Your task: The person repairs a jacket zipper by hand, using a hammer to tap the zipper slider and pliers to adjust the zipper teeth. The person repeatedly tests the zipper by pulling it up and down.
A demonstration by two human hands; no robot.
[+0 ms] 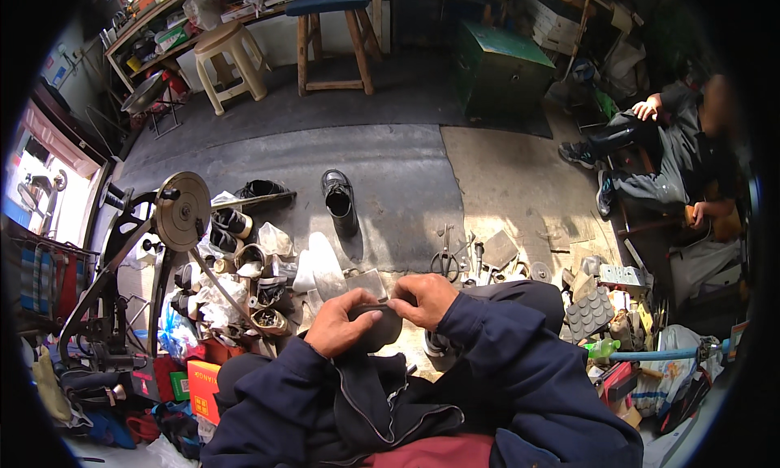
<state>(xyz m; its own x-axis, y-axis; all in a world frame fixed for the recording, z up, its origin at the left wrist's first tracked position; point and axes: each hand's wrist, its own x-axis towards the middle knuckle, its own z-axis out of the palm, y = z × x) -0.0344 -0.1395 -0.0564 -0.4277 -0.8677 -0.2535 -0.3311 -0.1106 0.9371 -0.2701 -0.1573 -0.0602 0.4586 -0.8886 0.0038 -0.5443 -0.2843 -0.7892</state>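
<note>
- Dark floor sheet (284, 155) covers much of the ground ahead; probably put down to spare the floor.
- Green chest (505, 66) and blue-topped stool (329, 2) stand at the back, which likely keeps the working floor open.
- Black iron machine with a big wheel (180, 216) stands at the left, beside heaped bags and odds and ends; seemingly kept near but clear of the knees.
- Black shoe (340, 201) sits by itself on the sheet, sole down, opening up, toe pointing away. Upright like this it looks steady, and apart from the clutter it is easy to pick out.
- Pale curved sheet (327, 269) lies just past the hands, near the heap; scissors (445, 263) lie among other tools farther right. Loose layout, judged to be for a short reach from the seat.
- Left hand (340, 323) grasps the piece from its left, thumb over the upper edge, fingers mostly hidden. Right hand (426, 299) pinches the same edge from the right. Two grips close together probably hold that edge firm; the spot above the lap lets the forearms stay low.
- Dark rounded piece (382, 331) is between both hands, above the lap. Looks near-black, matte, fairly smooth, with a curved lower outline hanging below the thumbs. Material and underside: cannot tell.
</note>
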